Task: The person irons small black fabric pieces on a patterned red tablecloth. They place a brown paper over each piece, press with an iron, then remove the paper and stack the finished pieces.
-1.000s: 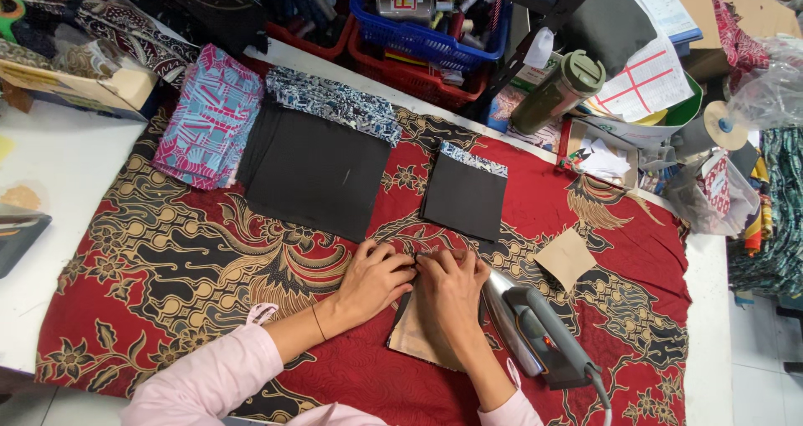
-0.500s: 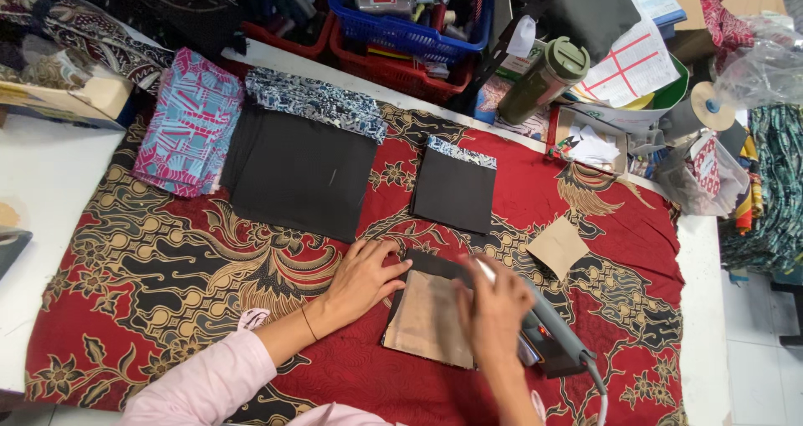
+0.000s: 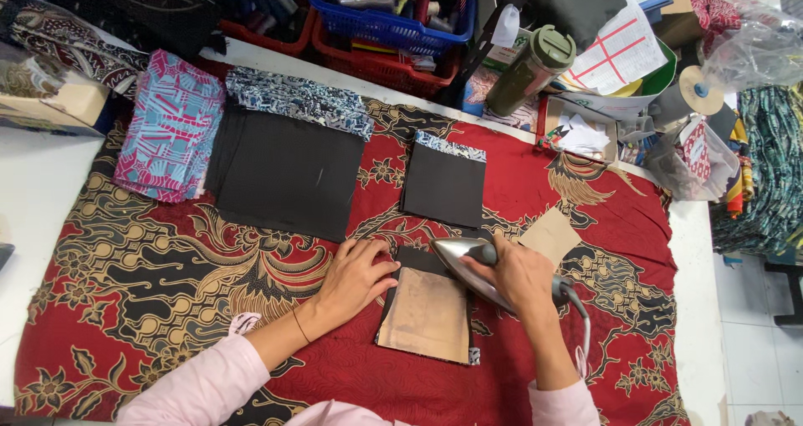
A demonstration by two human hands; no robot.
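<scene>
My right hand (image 3: 520, 275) grips the handle of a grey clothes iron (image 3: 468, 260), whose tip rests on the top right edge of a black fabric piece (image 3: 411, 261). A brown card template (image 3: 427, 313) lies on that fabric. My left hand (image 3: 355, 277) lies flat on the red patterned cloth (image 3: 167, 275), its fingertips pressing the left edge of the black piece. The iron's cord (image 3: 584, 330) runs down along my right forearm.
Above lie a small black piece with a blue-white trim (image 3: 443, 183), a large black stack (image 3: 284, 171), pink-blue fabric pieces (image 3: 167, 125) and a spare brown card (image 3: 549, 235). Baskets of spools (image 3: 385, 16), a green bottle (image 3: 529, 71) and papers crowd the far edge.
My right hand left the fabric, took the iron from the right and brought it onto the fabric's top edge. The left hand stayed on the left edge.
</scene>
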